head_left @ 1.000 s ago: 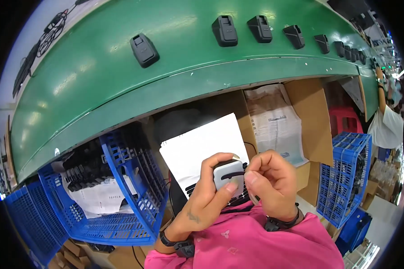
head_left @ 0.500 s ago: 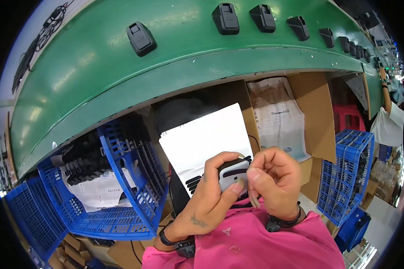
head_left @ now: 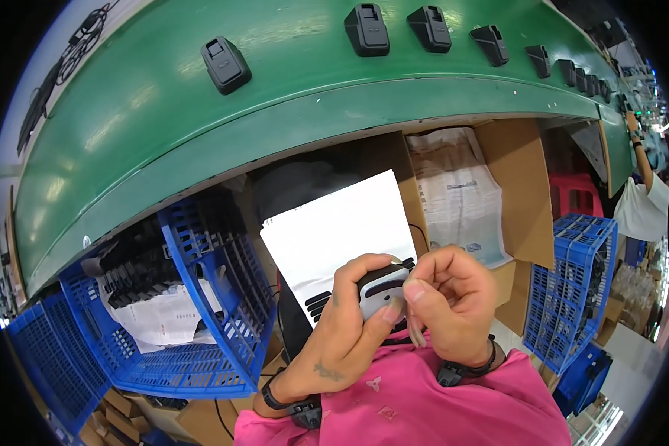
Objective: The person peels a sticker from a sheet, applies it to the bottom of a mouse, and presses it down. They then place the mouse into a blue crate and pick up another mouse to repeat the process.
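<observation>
My left hand [head_left: 342, 323] is wrapped around a small black housing with a light grey face [head_left: 383, 295], held above my lap. A dark curved strip lies along the top of that face, and a small dark hole sits below it. My left thumb presses on the lower part of the face. Against the right edge of the housing, my right hand [head_left: 453, 301] is closed, thumb and forefinger pinched together; anything between them is hidden. Under my hands is a stack of white sheets [head_left: 342, 230], with several black rounded strips [head_left: 318, 305] on the top one.
Several black dock-like units [head_left: 227, 65] stand in a row on the green conveyor [head_left: 149, 97]. A blue crate [head_left: 193, 379] with black parts is at left, an open cardboard box [head_left: 516, 149] beyond my hands. Another blue crate [head_left: 569, 290] and a red stool [head_left: 576, 195] are at right.
The whole view has shifted slightly, with the conveyor units a little further left. The housing has moved slightly left with my left hand, and my right hand keeps its pinch beside it.
</observation>
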The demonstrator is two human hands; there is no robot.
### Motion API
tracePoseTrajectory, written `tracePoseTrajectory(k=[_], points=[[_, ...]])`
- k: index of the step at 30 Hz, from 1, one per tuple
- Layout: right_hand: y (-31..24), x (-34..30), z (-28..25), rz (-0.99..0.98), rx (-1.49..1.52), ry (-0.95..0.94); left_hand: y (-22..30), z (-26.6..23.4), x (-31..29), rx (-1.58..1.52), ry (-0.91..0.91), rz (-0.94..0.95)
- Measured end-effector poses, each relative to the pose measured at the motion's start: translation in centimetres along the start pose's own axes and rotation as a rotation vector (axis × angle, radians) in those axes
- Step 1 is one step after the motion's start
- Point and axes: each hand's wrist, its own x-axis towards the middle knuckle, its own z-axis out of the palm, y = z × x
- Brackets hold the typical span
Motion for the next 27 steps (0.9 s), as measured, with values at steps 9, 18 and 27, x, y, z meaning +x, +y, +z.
tracePoseTrajectory(k=[9, 18, 27], points=[[0.4, 0.2, 0.3, -0.031, -0.091, 0.059, 0.1, 0.1, -0.1, -0.022, 0.025, -0.042], [0.8, 0.3, 0.2, -0.048, -0.085, 0.068, -0.7, 0.3, 0.0, -0.009, 0.051, -0.001], [3.7, -0.1, -2.5, -0.150, -0.141, 0.296, -2.1, 0.6, 1.0, -0.362, 0.195, 0.049]])
